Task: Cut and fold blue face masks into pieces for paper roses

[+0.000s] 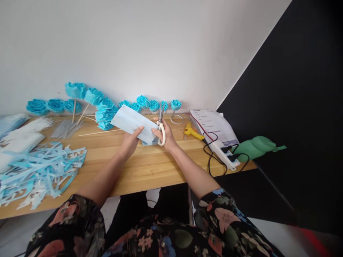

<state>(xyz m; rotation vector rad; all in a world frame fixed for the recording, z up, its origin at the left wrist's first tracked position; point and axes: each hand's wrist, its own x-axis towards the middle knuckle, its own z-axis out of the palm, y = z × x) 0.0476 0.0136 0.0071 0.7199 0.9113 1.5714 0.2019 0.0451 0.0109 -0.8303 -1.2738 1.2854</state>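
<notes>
A pale blue sheet (135,123), thin and flat like face mask fabric, is held up over the table. My left hand (131,141) grips its lower edge, thumb on top. In my right hand (166,135) are scissors (161,123) with white handles, their blades pointing away from me. My right thumb also presses on the sheet's right end. Under the sheet, a small blue piece (147,143) lies on the table, mostly hidden. Behind my hands, blue fabric flowers (143,101) stand in a row against the wall.
Cut blue and white strips (45,171) heap at the left of the wooden table (128,175), near grey wires (66,129). On the right are a roll of tape (177,119), a yellow glue gun (193,131), papers (214,125), a power strip (223,155) with cables and a green bag (254,147).
</notes>
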